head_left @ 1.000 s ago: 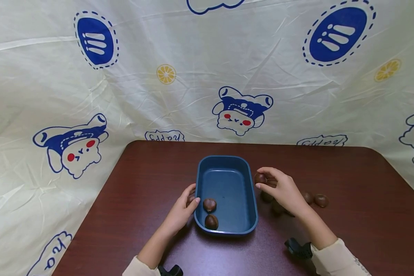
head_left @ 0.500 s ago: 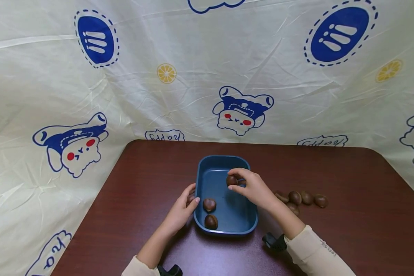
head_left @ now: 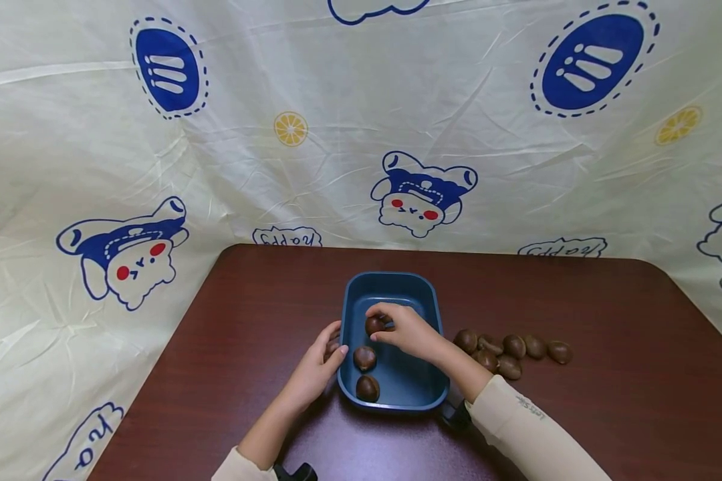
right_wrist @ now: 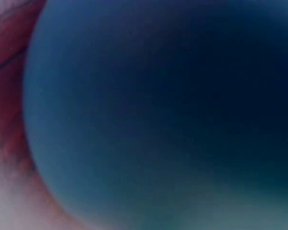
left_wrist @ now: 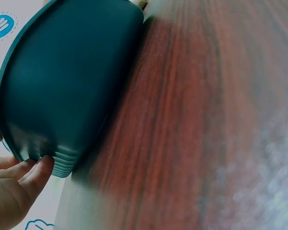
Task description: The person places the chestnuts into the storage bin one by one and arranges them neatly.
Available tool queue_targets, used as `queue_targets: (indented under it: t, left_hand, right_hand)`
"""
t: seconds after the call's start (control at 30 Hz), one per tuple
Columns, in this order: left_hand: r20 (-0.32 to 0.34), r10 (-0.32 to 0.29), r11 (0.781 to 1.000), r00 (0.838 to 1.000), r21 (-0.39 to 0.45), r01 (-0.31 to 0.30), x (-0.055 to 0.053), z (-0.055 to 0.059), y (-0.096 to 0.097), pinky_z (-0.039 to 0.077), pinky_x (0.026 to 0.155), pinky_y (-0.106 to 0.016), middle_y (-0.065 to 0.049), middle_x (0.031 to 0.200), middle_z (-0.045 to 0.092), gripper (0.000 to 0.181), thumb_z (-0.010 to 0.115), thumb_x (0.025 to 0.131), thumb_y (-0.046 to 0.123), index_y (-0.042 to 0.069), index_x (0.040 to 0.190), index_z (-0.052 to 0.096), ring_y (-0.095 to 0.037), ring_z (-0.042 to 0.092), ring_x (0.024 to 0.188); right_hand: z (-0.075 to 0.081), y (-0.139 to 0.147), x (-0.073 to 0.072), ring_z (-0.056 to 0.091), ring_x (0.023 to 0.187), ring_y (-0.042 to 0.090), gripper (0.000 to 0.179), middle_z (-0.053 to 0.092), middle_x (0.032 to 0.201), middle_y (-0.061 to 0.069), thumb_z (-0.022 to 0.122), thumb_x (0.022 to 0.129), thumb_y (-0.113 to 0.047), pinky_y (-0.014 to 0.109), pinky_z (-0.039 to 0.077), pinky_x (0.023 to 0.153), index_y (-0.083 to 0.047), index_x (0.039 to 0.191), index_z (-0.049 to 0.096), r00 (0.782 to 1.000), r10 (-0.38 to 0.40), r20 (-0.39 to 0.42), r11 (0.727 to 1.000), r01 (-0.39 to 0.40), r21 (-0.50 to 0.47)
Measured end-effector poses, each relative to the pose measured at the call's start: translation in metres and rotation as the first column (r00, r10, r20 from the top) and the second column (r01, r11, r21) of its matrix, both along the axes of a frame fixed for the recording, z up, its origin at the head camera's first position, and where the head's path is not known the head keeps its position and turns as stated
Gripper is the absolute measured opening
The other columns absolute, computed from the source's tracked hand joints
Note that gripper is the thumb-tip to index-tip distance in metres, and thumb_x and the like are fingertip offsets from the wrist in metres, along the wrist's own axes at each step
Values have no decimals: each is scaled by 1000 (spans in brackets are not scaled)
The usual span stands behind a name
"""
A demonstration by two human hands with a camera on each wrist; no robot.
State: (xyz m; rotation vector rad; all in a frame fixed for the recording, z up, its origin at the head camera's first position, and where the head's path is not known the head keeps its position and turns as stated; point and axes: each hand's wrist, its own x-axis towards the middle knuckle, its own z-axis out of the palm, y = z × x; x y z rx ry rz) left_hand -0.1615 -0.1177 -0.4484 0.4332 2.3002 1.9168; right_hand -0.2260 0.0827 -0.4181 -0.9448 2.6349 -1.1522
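Over the left half of the blue rectangular container, my right hand pinches a chestnut between thumb and fingers. Two other chestnuts lie inside along the left wall, a nearer one and a farther one. My left hand holds the container's left side, the thumb at the rim. In the left wrist view its fingers press against the outer wall. The right wrist view is filled by the blurred container wall; the right hand does not show there.
Right of the container, several chestnuts lie in a loose cluster on the dark red-brown table. A pale printed sheet hangs behind the table's far edge. A black wrist device sits below the right forearm, near the container's front right corner.
My right hand has carried the chestnut from beside the container's right wall, over the rim, to its left half. The table chestnuts are uncovered again. My left hand has stayed put.
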Motion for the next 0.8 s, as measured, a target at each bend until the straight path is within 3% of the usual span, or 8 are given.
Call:
queue_targets:
  t: [0.3,0.8]
  left_hand:
    - [17,-2,1000,1000,1,2,1,1,-1,39,89,-48,-23,135,33,48,44,95,13,2,138,25,-37,38,120]
    - [4,-3,1000,1000,-4,3,1,1,0,37,91,-48,-25,134,34,47,44,95,11,0,137,26,-40,37,120]
  right_hand:
    - [-11,-11,-1,56,96,23,33,60,106,7,67,81,-9,40,46,80,-2,111,57,998,16,53,999,-18,34]
    - [-15,-12,2,59,92,18,29,61,103,7,63,83,-6,32,48,75,-1,111,58,994,47,103,998,-51,46]
